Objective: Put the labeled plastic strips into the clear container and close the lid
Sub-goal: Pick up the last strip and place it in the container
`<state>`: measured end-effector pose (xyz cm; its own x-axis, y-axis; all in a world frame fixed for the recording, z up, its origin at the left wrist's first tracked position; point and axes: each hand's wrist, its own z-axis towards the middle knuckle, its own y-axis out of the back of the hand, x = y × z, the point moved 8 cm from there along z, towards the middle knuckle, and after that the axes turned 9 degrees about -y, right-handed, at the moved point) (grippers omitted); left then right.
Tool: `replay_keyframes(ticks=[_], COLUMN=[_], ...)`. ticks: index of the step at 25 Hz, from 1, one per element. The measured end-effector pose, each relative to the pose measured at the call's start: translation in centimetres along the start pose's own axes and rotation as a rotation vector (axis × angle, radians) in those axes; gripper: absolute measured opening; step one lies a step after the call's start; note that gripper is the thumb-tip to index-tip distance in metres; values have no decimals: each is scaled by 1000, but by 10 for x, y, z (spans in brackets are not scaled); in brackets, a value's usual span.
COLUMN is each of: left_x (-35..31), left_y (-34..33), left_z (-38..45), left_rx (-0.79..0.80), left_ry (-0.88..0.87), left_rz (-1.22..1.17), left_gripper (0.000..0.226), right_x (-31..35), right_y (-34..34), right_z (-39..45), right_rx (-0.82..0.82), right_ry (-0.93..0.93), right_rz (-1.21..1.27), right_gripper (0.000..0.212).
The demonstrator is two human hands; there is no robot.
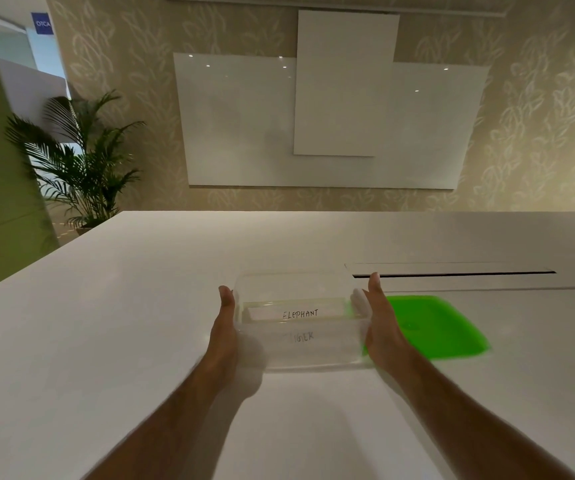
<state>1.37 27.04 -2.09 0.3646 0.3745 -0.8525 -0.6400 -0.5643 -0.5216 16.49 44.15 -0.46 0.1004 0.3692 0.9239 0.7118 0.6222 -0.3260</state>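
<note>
A clear rectangular container sits in the middle of the white table, without a lid on it. Inside lie labeled plastic strips: one reads ELEPHANT, and another reading TIGER shows blurred through the near wall. My left hand presses flat against the container's left side. My right hand presses against its right side. Together they clasp the container between them. The bright green lid lies flat on the table just right of my right hand.
The white table spreads wide on all sides. A long cable slot with a flap runs behind the lid. A potted palm stands beyond the table's far left corner. Whiteboards hang on the wall.
</note>
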Motion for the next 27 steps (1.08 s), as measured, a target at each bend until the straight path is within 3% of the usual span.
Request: replay_keyframes(ticks=[7, 16, 19, 27], left_x=[-29, -43, -42, -35], left_y=[16, 5, 10, 26], left_z=[-7, -63, -82, -131], left_rx=[-124, -93, -111, -121], left_ry=[-169, -158, -156, -146], left_rz=[272, 301, 294, 251], left_gripper=[53, 88, 91, 69], right_x=[13, 8, -4, -38], right_y=[-10, -13, -9, -13], right_z=[-21, -71, -86, -123], right_rx=[32, 50, 22, 74], right_ry=[73, 67, 29, -31], right_rz=[38, 93, 122, 182], right_gripper=[88, 75, 87, 98])
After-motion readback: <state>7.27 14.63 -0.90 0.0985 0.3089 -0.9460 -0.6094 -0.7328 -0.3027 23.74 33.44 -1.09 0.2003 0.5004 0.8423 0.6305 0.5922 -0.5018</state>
